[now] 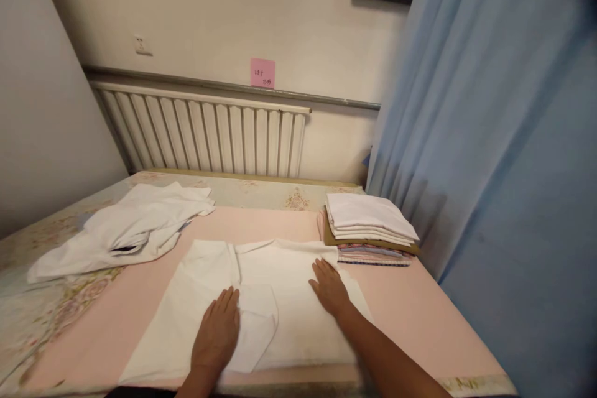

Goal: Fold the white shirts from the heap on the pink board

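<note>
A white shirt (289,336) is spread on the pink cloth in front of me, with one side and its sleeve folded inward across the body. My left hand (217,326) lies flat on the folded part, fingers stretched out and pointing away from me. Near the upper right corner of the shirt, my right hand (329,286) rests palm down with its fingers extended. Neither hand grips anything. The fabric directly under both palms is hidden.
A loose heap of white clothes (135,227) lies at the left. A neat stack of folded clothes (370,227) stands at the right, near a blue curtain (466,106). The pink cloth (420,323) covers a floral bedspread (298,196). Behind is a radiator (209,134).
</note>
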The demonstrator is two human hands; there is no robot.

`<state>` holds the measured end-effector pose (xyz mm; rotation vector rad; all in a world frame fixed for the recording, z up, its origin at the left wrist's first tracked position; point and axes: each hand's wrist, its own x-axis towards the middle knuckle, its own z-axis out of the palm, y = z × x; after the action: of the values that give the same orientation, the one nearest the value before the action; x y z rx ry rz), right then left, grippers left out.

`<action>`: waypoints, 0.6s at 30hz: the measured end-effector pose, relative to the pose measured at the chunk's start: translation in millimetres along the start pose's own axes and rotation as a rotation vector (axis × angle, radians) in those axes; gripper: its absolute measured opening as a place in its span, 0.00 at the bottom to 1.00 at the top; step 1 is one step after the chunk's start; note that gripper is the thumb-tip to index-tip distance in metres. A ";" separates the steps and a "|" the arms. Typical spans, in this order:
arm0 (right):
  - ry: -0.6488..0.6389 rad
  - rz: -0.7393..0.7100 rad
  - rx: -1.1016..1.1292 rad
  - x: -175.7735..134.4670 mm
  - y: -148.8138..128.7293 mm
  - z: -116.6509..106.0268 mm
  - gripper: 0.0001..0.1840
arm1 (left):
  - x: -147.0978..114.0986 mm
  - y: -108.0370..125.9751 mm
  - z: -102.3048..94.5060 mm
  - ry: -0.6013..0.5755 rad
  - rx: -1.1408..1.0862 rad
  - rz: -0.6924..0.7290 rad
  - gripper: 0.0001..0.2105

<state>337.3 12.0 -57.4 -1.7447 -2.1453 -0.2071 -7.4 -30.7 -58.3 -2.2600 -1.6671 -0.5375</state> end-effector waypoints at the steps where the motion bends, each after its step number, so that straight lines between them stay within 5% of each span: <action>1: 0.009 0.003 -0.015 0.7 4.1 1.4 0.25 | 0.3 0.0 -0.2 -0.003 -0.001 -0.002 0.22; 18: 0.036 0.061 -0.042 -9.4 -3.4 1.6 0.25 | 4.6 6.1 -8.5 -0.025 0.005 -0.019 0.22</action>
<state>335.3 3.2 -62.0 -1.8134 -2.0731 -0.2678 -1.5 -32.3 -48.6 -2.2585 -1.7023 -0.5108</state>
